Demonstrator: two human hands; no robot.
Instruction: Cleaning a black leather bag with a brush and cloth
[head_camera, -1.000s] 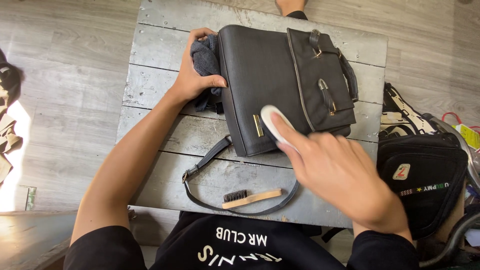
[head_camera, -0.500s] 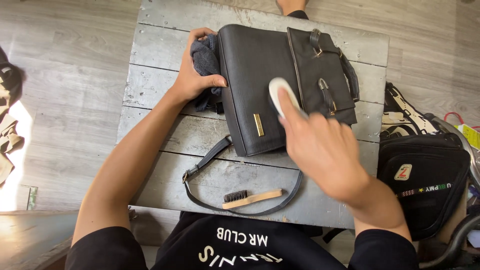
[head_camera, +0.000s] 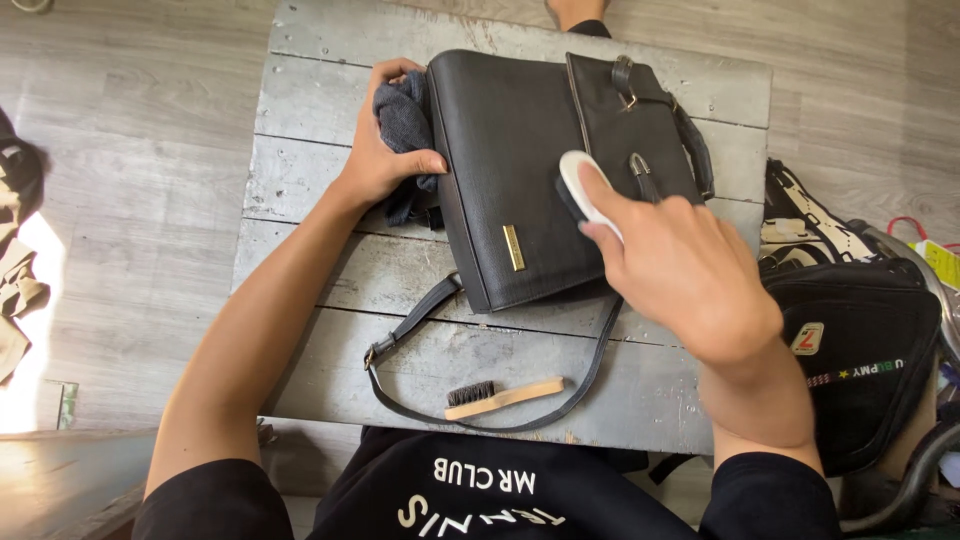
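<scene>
A dark grey handbag lies flat on a worn grey wooden table. Its long strap loops toward the near edge. My right hand presses a white-backed applicator pad onto the bag's front by the flap and its buckle straps. At the bag's left edge my left hand grips a dark grey cloth and steadies the bag. A small gold plate marks the bag's front.
A small wooden brush with dark bristles lies inside the strap loop near the table's front edge. A black pouch sits to the right beyond the table. Crumpled fabric lies on the grey plank floor at the left.
My right hand has slid the white pad up and to the right across the bag, from near the gold plate to the flap. The left hand has stayed put.
</scene>
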